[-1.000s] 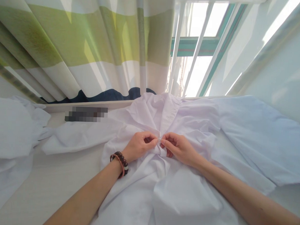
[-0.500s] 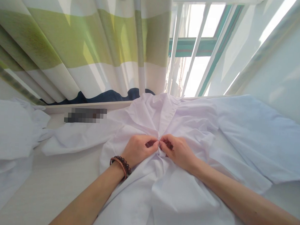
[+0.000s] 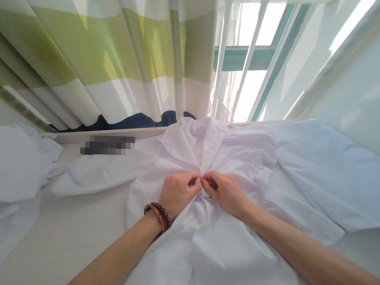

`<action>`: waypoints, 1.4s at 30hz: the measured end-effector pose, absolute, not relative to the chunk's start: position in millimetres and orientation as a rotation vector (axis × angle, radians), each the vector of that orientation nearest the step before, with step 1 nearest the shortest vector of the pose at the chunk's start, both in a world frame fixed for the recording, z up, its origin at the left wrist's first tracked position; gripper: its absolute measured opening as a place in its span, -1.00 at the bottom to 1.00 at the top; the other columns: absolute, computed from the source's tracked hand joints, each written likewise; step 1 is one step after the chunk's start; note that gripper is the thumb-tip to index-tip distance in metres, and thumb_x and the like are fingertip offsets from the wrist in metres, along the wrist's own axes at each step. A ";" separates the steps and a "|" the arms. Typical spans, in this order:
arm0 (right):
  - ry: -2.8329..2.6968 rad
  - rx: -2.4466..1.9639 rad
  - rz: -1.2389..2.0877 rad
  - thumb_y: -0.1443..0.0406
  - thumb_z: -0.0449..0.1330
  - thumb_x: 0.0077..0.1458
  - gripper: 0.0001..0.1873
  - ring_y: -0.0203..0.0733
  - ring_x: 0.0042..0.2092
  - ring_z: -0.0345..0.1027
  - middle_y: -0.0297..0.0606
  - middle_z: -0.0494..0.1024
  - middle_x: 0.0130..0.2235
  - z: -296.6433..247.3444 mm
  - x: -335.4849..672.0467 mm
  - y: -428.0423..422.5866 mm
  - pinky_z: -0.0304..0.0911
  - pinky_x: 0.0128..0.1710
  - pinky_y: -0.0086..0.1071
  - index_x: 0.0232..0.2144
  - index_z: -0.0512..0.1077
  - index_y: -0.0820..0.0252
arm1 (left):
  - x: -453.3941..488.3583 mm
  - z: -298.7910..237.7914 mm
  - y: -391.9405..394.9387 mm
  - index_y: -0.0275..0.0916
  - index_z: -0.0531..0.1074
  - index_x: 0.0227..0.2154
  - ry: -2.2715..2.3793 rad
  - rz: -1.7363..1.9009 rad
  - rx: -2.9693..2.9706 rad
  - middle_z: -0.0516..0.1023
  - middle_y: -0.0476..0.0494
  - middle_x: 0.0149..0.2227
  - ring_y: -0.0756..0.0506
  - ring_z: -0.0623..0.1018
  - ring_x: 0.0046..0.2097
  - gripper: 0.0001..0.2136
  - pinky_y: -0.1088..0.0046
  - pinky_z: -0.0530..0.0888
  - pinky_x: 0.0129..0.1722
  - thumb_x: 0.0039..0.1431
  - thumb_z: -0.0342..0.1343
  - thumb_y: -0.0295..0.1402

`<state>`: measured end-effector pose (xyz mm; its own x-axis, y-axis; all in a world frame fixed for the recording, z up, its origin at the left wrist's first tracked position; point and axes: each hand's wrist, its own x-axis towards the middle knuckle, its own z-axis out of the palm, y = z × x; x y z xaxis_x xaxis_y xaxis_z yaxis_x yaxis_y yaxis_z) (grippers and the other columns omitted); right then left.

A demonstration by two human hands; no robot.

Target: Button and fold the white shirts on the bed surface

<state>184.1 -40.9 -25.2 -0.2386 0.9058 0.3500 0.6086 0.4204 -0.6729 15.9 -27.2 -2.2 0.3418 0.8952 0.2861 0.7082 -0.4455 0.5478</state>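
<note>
A white coat [image 3: 180,150] with long sleeves is spread over the pale surface, its collar end toward the window. My left hand [image 3: 179,191], with dark beads and a copper-coloured band at the wrist, pinches the fabric at the front opening. Fingertip to fingertip with it, my right hand [image 3: 227,191] pinches the other side of the front. Cloth is gathered upward at that point, and creases run out from it. Any button between the fingers is too small or too covered to make out.
More white cloth [image 3: 14,165] lies at the left, and a smooth white folded piece [image 3: 326,168] at the right. A pixelated dark object [image 3: 107,145] rests near the back rail. Behind are a green-and-white curtain [image 3: 118,48], white bars [image 3: 247,61] and a window.
My left wrist has shifted slightly right and rolled, while its fingertips stay at the same pinch point. My right hand and the coat look almost unchanged.
</note>
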 end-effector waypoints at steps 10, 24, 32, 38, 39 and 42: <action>-1.956 -1.362 0.527 0.28 0.06 0.23 -0.85 -0.28 -0.49 0.34 -0.34 0.53 -0.48 -16.2 181.0 -43.1 0.17 -0.42 -0.43 -0.34 0.41 0.16 | 14.9 -8.0 -22.9 -0.22 0.60 -0.37 1.364 0.893 2.092 0.66 -0.03 -0.39 -0.05 0.59 -0.36 -0.82 0.49 0.44 -0.32 0.14 0.08 -0.34; -1.498 -1.011 1.651 0.08 0.16 0.13 -0.71 -0.44 -0.60 -0.06 -0.51 0.21 -0.56 -4.8 201.8 -25.7 -0.11 -0.62 -0.50 -0.43 0.33 0.18 | 10.8 3.9 -13.3 -0.29 0.57 -0.44 1.128 0.787 1.606 0.65 -0.07 -0.41 -0.06 0.58 -0.37 -0.80 0.52 0.48 -0.35 0.01 0.16 -0.25; -1.398 -1.038 1.540 0.03 0.14 0.14 -0.67 -0.47 -0.61 -0.05 -0.51 0.21 -0.56 -5.3 191.5 -34.2 -0.15 -0.67 -0.53 -0.43 0.32 0.17 | 11.2 -1.8 -11.7 -0.26 0.40 -0.41 1.033 0.831 1.620 0.47 0.04 -0.48 0.04 0.43 -0.45 -0.81 0.56 0.38 -0.43 0.04 0.17 -0.23; -1.297 -1.220 1.209 0.08 0.04 0.20 -0.71 -0.42 -0.65 0.04 -0.46 0.35 -0.56 -10.5 190.5 -27.7 -0.03 -0.67 -0.49 -0.42 0.29 0.15 | 6.0 -5.6 -10.8 -0.23 0.32 -0.38 0.972 0.750 1.667 0.35 0.12 -0.52 0.08 0.34 -0.51 -0.79 0.59 0.30 -0.49 -0.01 0.23 -0.31; -1.365 -1.291 1.103 0.10 0.06 0.18 -0.71 -0.41 -0.64 0.08 -0.45 0.36 -0.57 -9.5 193.0 -25.5 0.01 -0.65 -0.49 -0.46 0.29 0.15 | 4.4 -2.7 -10.9 -0.23 0.32 -0.42 0.974 0.681 1.709 0.36 0.11 -0.52 0.08 0.36 -0.50 -0.81 0.60 0.31 -0.49 -0.02 0.23 -0.32; -1.676 -1.500 1.017 0.16 0.11 0.15 -0.69 -0.39 -0.65 0.17 -0.38 0.45 -0.58 -2.2 202.0 -22.2 0.09 -0.63 -0.47 -0.57 0.32 0.17 | 1.2 8.9 -14.6 -0.22 0.31 -0.52 0.985 0.391 1.796 0.39 0.10 -0.55 0.06 0.40 -0.55 -0.84 0.61 0.31 -0.56 -0.04 0.21 -0.34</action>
